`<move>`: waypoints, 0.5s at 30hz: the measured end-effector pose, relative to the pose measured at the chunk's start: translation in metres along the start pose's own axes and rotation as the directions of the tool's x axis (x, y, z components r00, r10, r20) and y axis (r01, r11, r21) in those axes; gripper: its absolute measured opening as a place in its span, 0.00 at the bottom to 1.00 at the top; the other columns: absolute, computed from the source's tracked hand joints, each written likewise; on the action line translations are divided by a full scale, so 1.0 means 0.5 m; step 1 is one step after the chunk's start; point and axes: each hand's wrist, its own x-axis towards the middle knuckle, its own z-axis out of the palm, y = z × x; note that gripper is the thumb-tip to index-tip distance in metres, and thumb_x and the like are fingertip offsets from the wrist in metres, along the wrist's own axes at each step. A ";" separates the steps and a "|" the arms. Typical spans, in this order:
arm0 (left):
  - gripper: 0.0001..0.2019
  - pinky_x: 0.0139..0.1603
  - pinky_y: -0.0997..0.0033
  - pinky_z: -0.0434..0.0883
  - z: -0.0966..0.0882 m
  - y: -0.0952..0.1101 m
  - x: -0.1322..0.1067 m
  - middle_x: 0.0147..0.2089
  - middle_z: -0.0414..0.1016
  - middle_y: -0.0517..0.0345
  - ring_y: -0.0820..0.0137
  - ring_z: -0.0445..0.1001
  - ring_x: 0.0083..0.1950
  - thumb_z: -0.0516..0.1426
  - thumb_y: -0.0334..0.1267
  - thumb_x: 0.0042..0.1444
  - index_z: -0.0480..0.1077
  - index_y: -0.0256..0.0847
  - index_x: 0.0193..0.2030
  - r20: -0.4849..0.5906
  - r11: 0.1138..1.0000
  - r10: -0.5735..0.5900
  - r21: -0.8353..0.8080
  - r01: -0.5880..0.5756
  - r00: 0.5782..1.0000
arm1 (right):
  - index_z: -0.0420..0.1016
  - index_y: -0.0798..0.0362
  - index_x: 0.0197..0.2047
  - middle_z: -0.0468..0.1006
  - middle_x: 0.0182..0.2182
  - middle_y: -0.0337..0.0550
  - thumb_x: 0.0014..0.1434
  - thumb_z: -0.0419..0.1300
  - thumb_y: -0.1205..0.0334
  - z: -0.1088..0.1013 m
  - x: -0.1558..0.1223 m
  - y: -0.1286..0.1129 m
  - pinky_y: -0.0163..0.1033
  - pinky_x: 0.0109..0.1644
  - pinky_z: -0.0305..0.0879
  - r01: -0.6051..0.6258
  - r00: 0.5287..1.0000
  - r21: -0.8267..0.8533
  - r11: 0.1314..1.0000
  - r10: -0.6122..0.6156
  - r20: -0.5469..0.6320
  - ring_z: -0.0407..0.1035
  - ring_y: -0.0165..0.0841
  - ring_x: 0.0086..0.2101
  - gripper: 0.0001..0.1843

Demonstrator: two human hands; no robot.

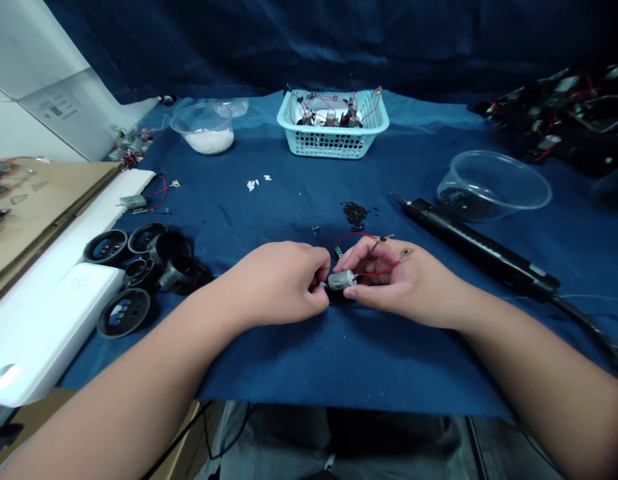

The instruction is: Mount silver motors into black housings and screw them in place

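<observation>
A small silver-grey electric motor [341,280] with red wires lies between the thumb and fingers of my right hand [393,277]. Its wires run over that hand to a small metal tab [405,253], and a small green part [339,252] shows beside the fingers. My left hand [293,283] is closed in a pinch at the motor's left end. Something small and pale peeks out at those fingertips, mostly hidden. Just beyond the hands is a pile of tiny black screws or similar bits [355,213].
A black electric screwdriver [483,250] lies at right by a clear bowl [499,193]. Black round housings [123,313] and a white case [53,333] sit left. Further back are a blue basket [333,145] of wired motors, a bowl of white bits [209,140] and another motor [133,203].
</observation>
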 end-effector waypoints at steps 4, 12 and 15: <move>0.02 0.30 0.65 0.56 0.002 -0.001 -0.001 0.33 0.77 0.63 0.69 0.68 0.30 0.58 0.39 0.56 0.70 0.45 0.35 0.002 1.000 -0.001 -0.013 0.001 1.000 | 0.78 0.48 0.45 0.84 0.48 0.44 0.58 0.74 0.56 0.000 0.000 0.000 0.47 0.55 0.80 -0.009 1.000 -0.022 1.000 0.009 -0.002 0.82 0.43 0.52 0.14; 0.03 0.30 0.65 0.57 0.001 -0.001 -0.001 0.33 0.78 0.63 0.68 0.69 0.31 0.58 0.40 0.57 0.71 0.45 0.35 0.019 0.999 -0.007 -0.037 0.008 1.000 | 0.78 0.48 0.45 0.86 0.46 0.42 0.59 0.73 0.57 -0.001 -0.003 -0.007 0.44 0.54 0.81 0.027 0.999 -0.002 1.000 -0.027 0.017 0.83 0.40 0.49 0.13; 0.04 0.31 0.65 0.57 0.003 0.000 0.002 0.33 0.77 0.63 0.68 0.69 0.31 0.58 0.40 0.58 0.70 0.45 0.34 0.013 0.999 0.011 -0.036 -0.011 1.000 | 0.80 0.48 0.46 0.86 0.45 0.42 0.60 0.74 0.57 -0.003 -0.008 -0.016 0.41 0.52 0.82 0.046 0.999 0.002 0.999 -0.046 -0.020 0.84 0.38 0.46 0.13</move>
